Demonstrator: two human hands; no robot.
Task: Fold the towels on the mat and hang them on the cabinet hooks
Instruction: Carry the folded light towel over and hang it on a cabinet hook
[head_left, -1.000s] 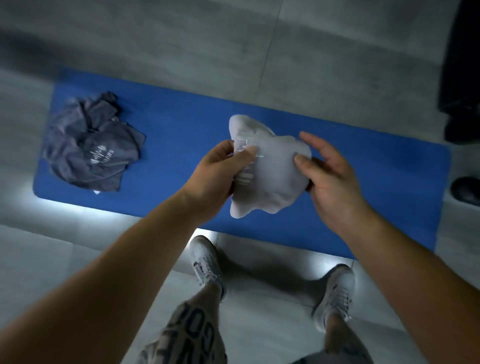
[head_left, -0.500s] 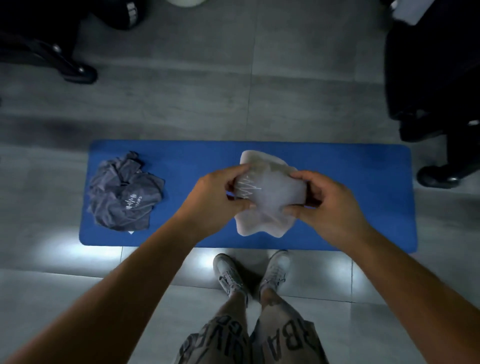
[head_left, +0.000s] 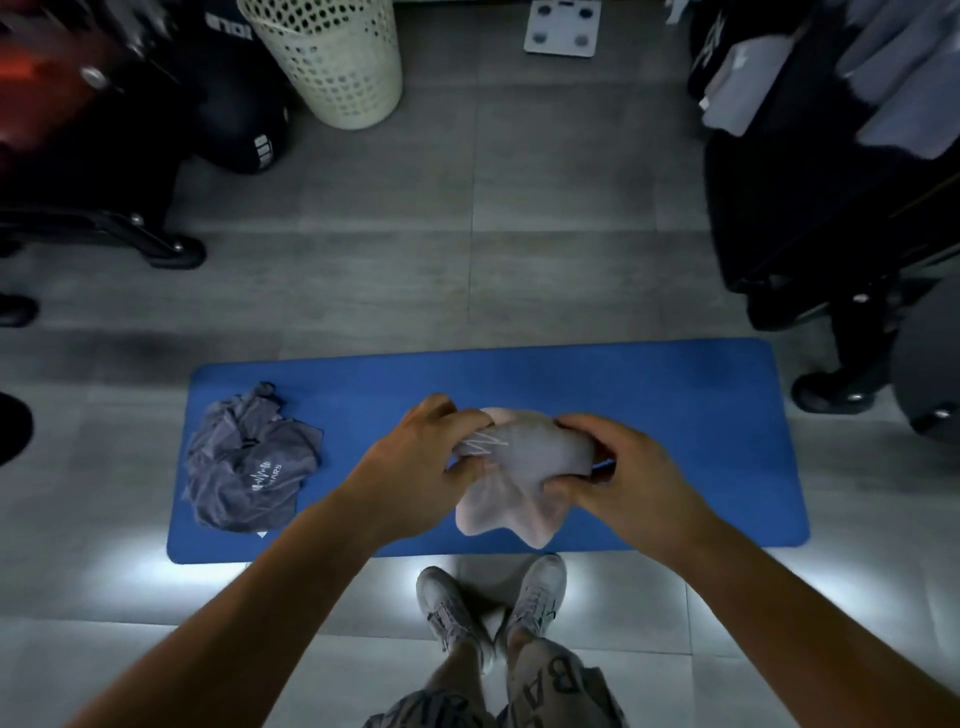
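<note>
- Left hand (head_left: 415, 462) and right hand (head_left: 628, 473) both pinch the pale towel (head_left: 519, 478), bunched between them above the blue mat (head_left: 623, 389)
- Its loose corners hang toward the near edge
- Grey towel (head_left: 249, 462) lies crumpled at far left, nearer the left hand

place: home workout room, as I read it | under my feet: grey floor tiles (head_left: 571, 234), blue exercise mat (head_left: 649, 395) | far side: white body scale (head_left: 562, 28), cream perforated laundry basket (head_left: 332, 62) | my left: black machine frame on footed legs (head_left: 130, 234), black bag with white lettering (head_left: 244, 130) | my right: garments hanging on a dark rack (head_left: 883, 93)
</note>
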